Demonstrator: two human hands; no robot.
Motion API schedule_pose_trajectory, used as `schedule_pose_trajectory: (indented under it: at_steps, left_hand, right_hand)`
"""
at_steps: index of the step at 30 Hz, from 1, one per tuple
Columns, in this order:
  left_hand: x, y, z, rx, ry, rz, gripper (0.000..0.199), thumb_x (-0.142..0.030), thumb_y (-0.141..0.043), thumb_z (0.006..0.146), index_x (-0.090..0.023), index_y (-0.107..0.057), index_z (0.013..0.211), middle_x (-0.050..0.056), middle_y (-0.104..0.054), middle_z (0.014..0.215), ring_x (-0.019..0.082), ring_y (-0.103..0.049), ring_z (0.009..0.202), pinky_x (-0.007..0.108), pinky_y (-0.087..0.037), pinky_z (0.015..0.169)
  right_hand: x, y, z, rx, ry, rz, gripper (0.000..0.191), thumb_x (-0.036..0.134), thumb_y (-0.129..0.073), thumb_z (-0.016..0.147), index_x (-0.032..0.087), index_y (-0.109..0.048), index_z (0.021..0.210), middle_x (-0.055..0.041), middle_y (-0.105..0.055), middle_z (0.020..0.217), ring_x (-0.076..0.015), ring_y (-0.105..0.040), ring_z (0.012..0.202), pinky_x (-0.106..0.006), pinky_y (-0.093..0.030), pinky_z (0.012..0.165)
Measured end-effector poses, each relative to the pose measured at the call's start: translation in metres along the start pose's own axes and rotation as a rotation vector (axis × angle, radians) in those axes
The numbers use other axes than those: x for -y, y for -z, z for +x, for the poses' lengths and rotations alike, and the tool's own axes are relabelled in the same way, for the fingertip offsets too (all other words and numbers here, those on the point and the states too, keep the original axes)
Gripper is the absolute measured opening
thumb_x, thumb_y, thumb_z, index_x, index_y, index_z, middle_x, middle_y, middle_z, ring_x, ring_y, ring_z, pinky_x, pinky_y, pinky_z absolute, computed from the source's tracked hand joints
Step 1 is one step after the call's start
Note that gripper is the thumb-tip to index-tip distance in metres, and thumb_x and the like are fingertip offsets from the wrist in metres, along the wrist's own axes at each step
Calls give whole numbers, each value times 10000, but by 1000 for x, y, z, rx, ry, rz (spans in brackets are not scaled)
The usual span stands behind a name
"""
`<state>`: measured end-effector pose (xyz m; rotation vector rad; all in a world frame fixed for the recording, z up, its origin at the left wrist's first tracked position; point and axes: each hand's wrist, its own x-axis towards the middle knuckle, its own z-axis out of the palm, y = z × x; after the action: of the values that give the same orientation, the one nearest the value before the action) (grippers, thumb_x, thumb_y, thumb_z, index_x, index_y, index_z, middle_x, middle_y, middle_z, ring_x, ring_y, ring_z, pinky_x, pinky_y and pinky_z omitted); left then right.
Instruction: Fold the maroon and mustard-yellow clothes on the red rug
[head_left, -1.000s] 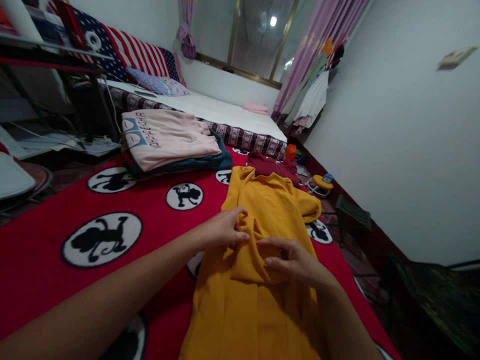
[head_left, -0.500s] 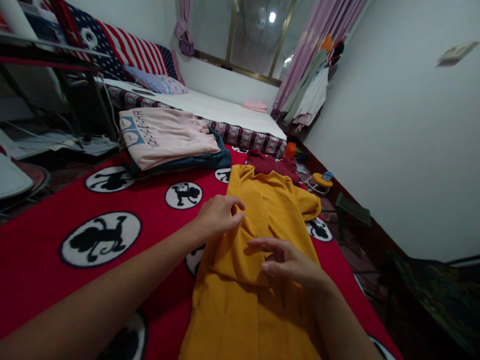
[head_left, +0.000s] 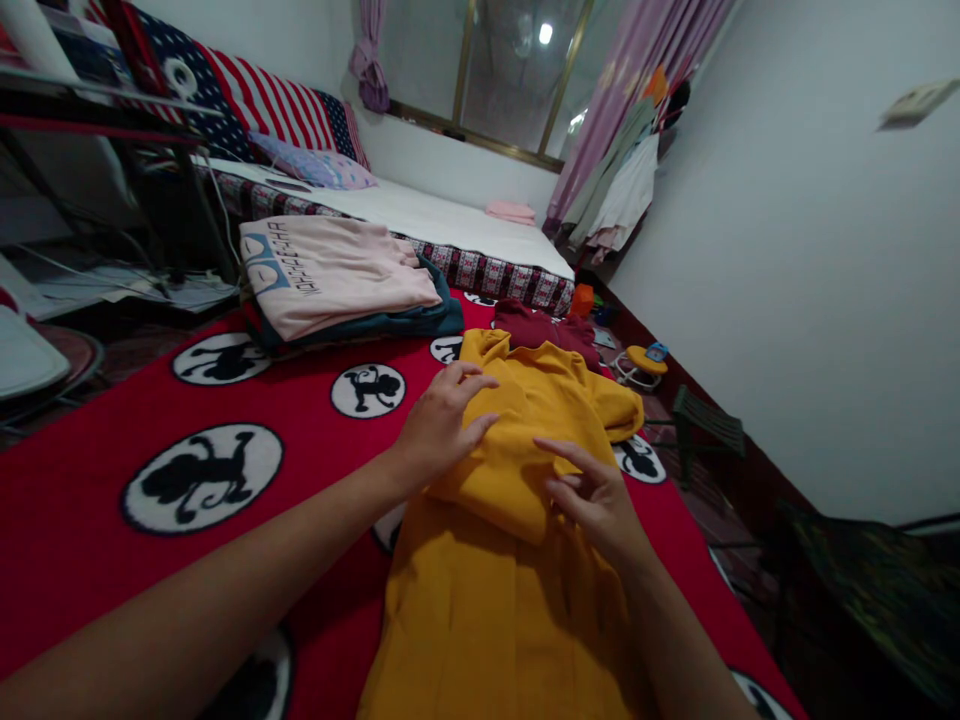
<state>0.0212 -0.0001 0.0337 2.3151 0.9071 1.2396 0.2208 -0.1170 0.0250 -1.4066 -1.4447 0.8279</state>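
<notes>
A yellow garment (head_left: 480, 600) lies lengthwise on the red blanket (head_left: 315, 470) with its white-and-black monkey circles. One sleeve is folded inward over its middle, while the other sticks out at the right. My left hand (head_left: 444, 420) is at the garment's left edge, fingers apart and curved over the cloth. Over the right part of the folded section is my right hand (head_left: 589, 492), its fingers spread and slightly bent, touching or just above the fabric. Neither hand grips any cloth.
Folded clothes with a pink top (head_left: 337, 270) lie at the back left. Beyond the yellow garment is a dark red one (head_left: 544, 328). A white-topped bed (head_left: 450, 220) stands behind; a small dark stool (head_left: 709, 425) is at the right.
Both hands have moved slightly farther up the garment, and their fingers are more spread. The folded part's lower edge sits higher, and its surface looks smoother.
</notes>
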Motion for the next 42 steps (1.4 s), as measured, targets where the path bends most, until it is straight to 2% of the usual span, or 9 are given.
schedule_pose_trajectory:
  at_steps: [5, 8, 13, 19, 23, 29, 34, 39, 42]
  left_hand:
    - [9, -2, -3, 134, 124, -18, 269, -241, -624, 829, -194, -651, 1093, 89, -598, 1168, 240, -578, 1091, 376, -459, 962]
    - [11, -3, -3, 183, 271, -72, 424, -389, -612, 848, -183, -592, 1218, 115, -620, 1164, 252, -617, 1010, 378, -481, 884]
    - [15, -9, 0, 299, 488, -665, 684, -534, -653, 782, -139, -477, 1313, 51, -650, 872, 176, -639, 771, 262, -484, 674]
    - [32, -15, 4, -83, 414, -677, 591, -239, -710, 686, -202, -507, 1240, 95, -562, 1213, 189, -615, 1020, 295, -522, 819]
    - [41, -13, 5, -78, 440, -402, 500, -227, -635, 754, -198, -523, 1241, 125, -531, 1298, 210, -629, 995, 325, -550, 772]
    - [30, -17, -2, 261, 556, -383, 675, -508, -654, 784, -151, -462, 1323, 82, -685, 907, 198, -663, 732, 344, -549, 695]
    - [17, -12, -2, 222, 348, -587, 971, -445, -846, 574, -193, -412, 1405, 172, -576, 1303, 309, -555, 1203, 446, -449, 996]
    - [9, 11, 6, 497, 370, -916, 931, -364, -860, 579, -157, -447, 1388, 159, -619, 1258, 317, -599, 1155, 414, -493, 947]
    - [5, 16, 11, 406, 346, -1043, 847, -309, -845, 598, -176, -483, 1352, 131, -646, 1203, 293, -624, 1105, 379, -517, 903]
  right_hand:
    - [-2, -4, 1, 120, 68, -172, 630, 68, -530, 685, 272, -633, 1272, -16, -682, 1086, -35, -431, 484, -174, -361, 434]
    - [1, -1, -1, 48, 243, -250, 593, 64, -553, 732, 311, -639, 1264, -5, -683, 1166, -105, -595, 699, -249, -510, 695]
    - [2, -3, -3, 20, 357, -318, 491, 138, -593, 809, 314, -640, 1264, -19, -689, 1181, -179, -653, 956, -326, -494, 923]
    - [-30, -6, 12, -95, 79, -369, 533, 266, -637, 791, 205, -593, 1319, -115, -637, 1277, -256, -639, 1048, -407, -531, 882]
    - [-34, -5, 12, -136, 116, -308, 574, 275, -639, 810, 280, -530, 1373, -85, -460, 1479, -277, -507, 1280, -424, -510, 954]
    - [-25, -14, 7, 9, 342, -397, 518, 218, -628, 859, 301, -540, 1363, -62, -597, 1347, -254, -473, 1327, -471, -387, 1107]
    - [-17, -17, 9, 40, 700, -480, 523, 52, -486, 888, 289, -557, 1349, -75, -625, 1299, -206, -568, 1223, -395, -487, 1018]
    - [-3, -12, 5, 29, 925, -658, 584, 0, -510, 831, 283, -567, 1338, -40, -636, 1293, -301, -318, 1422, -531, -391, 1100]
    - [-5, -13, 6, -22, 951, -688, 611, 1, -502, 834, 288, -529, 1373, -34, -602, 1340, -313, -220, 1460, -557, -365, 1118]
